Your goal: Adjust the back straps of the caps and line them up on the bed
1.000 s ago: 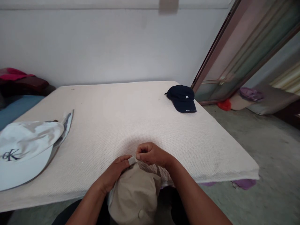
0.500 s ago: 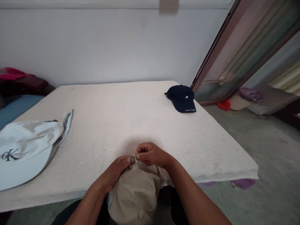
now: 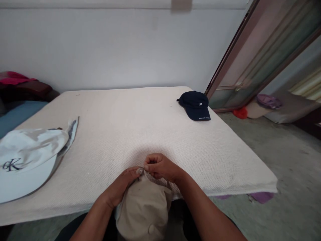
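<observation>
Beige cap (image 3: 142,207): where, why?

Low at the near edge of the table (image 3: 112,124), probably so 2 hands meet at its strap clasp (image 3: 141,171).

Grip?

Left hand (image 3: 121,184) pinches the clasp; right hand (image 3: 164,167) pinches just beside, fingertips together. White cap (image 3: 32,144), navy cap (image 3: 194,105): well apart.

The beige rounded cloth cap (image 3: 145,207) at bottom centre is matt and softly creased. At the left, the white curved-brim cloth cap (image 3: 32,144) is matt, wrinkled over the crown and smooth on the brim. The navy curved-brim cloth cap (image 3: 193,102) right of centre is matt. Across the middle, the cream-white flat cloth cover (image 3: 117,124) looks dimpled and matt. The pale grey flat wall (image 3: 112,47) above is smooth, the grey concrete-like floor (image 3: 298,187) at lower right matt, the tall pinkish glass-like panel (image 3: 260,50) at upper right glossy.
</observation>
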`<state>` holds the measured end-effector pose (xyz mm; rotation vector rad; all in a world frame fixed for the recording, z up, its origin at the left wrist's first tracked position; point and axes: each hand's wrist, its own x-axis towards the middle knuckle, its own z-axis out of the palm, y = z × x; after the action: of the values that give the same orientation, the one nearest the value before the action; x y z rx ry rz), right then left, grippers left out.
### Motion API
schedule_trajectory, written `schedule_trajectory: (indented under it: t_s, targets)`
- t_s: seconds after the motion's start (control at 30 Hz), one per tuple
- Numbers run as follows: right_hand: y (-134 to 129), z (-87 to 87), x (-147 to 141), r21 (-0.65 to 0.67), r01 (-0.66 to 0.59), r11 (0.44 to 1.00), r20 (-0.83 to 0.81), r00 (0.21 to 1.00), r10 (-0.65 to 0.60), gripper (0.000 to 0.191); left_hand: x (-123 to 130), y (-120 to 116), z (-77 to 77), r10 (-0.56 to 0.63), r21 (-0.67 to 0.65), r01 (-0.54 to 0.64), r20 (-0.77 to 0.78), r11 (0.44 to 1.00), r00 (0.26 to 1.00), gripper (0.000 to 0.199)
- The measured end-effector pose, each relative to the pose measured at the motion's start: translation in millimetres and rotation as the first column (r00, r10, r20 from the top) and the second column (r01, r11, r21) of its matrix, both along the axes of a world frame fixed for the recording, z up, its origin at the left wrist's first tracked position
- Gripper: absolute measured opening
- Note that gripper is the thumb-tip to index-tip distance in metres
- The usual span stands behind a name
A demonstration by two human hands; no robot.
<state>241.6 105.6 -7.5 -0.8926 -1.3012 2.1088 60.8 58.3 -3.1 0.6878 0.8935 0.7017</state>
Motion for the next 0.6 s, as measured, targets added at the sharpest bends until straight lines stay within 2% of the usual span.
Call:
schedule_trajectory:
  t_s: [0.17, 0.33, 0.6]
  targets:
    - [-1.0, 1.7, 0.8, 0.019, -0.024, 1.0, 0.016, 1.0, 0.024, 0.015, 2.0, 0.1, -1.5, -0.025, -0.021, 0.026, 0.039, 0.999, 0.999, 0.023]
    - [0.1, 3.7, 2.7, -0.016, -0.025, 1.0, -0.016, 1.0, 0.025, 0.015, 1.3, -0.6, -5.5, 0.012, -0.053, -0.012, 0.008, 0.999, 1.0, 0.019]
    - [0.4, 6.7, 2.9, 0.024, -0.031, 0.999, -0.005, 1.0, 0.031, 0.012, 2.9, 0.9, -0.4, 0.046, -0.045, -0.047, -0.024, 0.998, 0.999, 0.017]
